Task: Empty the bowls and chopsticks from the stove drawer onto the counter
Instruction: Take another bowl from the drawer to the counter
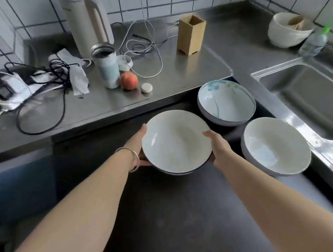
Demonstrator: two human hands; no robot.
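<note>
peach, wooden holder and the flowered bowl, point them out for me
peach (129, 80), head view, middle of its skin
wooden holder (191, 38), head view, its front face
flowered bowl (224, 101), head view, inside of the bowl

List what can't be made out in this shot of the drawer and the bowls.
- Head view: the left hand's and right hand's fingers, hidden under the held bowl.
- Chopsticks: none visible; the drawer interior is dark.
- Whether the patterned bowl and the plain bowl top stacks: their rims hide what lies below.
- Wooden holder's contents: viewing angle hides them.
</note>
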